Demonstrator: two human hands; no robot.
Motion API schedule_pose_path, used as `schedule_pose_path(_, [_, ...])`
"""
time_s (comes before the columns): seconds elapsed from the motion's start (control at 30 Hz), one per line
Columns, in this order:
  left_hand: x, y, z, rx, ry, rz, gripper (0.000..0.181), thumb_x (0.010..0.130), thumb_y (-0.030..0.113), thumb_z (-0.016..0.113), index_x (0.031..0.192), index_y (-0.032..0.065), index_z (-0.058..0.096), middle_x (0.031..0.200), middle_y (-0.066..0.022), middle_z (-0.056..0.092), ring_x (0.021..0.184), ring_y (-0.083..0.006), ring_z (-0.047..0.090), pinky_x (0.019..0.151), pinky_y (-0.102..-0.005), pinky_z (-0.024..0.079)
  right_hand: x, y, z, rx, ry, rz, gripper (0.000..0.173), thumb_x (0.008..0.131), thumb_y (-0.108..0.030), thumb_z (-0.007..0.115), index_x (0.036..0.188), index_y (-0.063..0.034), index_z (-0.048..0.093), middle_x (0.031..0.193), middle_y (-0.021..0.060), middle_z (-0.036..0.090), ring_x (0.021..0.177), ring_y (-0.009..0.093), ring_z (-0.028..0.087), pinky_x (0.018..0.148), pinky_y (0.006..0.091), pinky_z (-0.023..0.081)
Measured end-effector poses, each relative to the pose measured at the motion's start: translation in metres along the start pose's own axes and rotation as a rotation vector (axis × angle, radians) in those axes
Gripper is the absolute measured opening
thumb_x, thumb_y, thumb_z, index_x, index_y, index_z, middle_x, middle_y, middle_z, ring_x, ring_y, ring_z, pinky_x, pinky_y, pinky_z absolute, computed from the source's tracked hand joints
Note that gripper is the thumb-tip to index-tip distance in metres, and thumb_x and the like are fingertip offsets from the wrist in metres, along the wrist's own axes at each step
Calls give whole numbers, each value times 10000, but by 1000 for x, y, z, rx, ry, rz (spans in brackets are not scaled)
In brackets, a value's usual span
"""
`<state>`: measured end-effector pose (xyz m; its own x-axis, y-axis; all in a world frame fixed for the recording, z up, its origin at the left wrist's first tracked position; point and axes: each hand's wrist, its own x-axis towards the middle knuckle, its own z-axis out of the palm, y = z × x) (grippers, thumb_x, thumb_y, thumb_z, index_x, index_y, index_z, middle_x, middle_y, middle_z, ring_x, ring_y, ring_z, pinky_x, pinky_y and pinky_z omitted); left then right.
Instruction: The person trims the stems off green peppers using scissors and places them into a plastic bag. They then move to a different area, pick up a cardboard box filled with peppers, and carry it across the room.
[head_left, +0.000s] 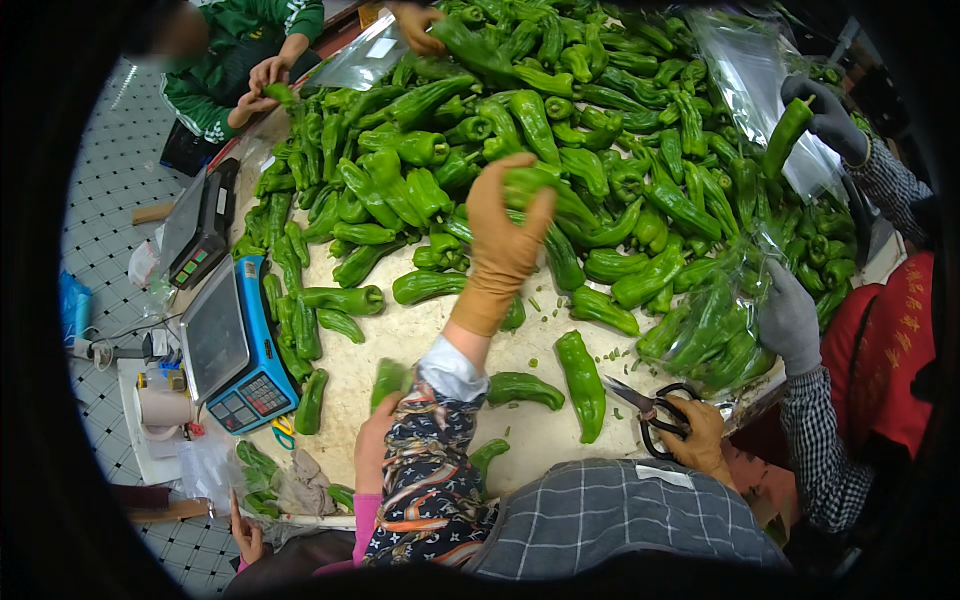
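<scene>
My left hand (504, 240), in a tan glove, reaches across the table to the edge of the pepper heap. Its fingers and thumb are around a long green pepper (531, 184), slightly blurred. Black-handled scissors (651, 412) are in my right hand (696, 439), also tan-gloved, at the near right edge. Their blades point left, towards a single green pepper (583, 386) lying lengthwise on the tabletop. Another pepper (526, 390) lies crosswise to its left. Small cut stem pieces (613, 354) are scattered near the blades.
The pepper heap (465, 142) covers the table's far side. At right, a co-worker's grey-gloved hand (787, 319) holds a filled plastic bag (712, 330). A blue scale (240, 345) and a dark scale (199, 225) stand left. Another person's hand (373, 442) is beside my left sleeve.
</scene>
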<state>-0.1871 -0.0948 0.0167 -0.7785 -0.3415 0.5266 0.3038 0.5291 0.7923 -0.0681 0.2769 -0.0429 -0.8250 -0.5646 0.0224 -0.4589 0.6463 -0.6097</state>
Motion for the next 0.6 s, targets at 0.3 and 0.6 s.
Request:
schedule_pose_path(0.3, [81, -27, -82, 1012, -12, 51, 454, 690, 138, 718, 1135, 91, 640, 1064, -131, 657, 953, -312, 622, 852, -380, 489, 0, 6, 3, -5, 5, -6, 472, 637, -213, 763, 1072, -72, 647, 818, 104, 633, 734, 307, 597, 656, 400, 442])
schedule_pose_path(0.6, [110, -114, -74, 1213, -595, -147, 431, 797, 80, 533, 1209, 174, 617, 1199, -96, 627, 1060, -324, 613, 862, -434, 504, -4, 8, 4, 0, 20, 13, 454, 653, -234, 768, 1065, -85, 647, 822, 73, 638, 729, 272, 598, 665, 367, 442])
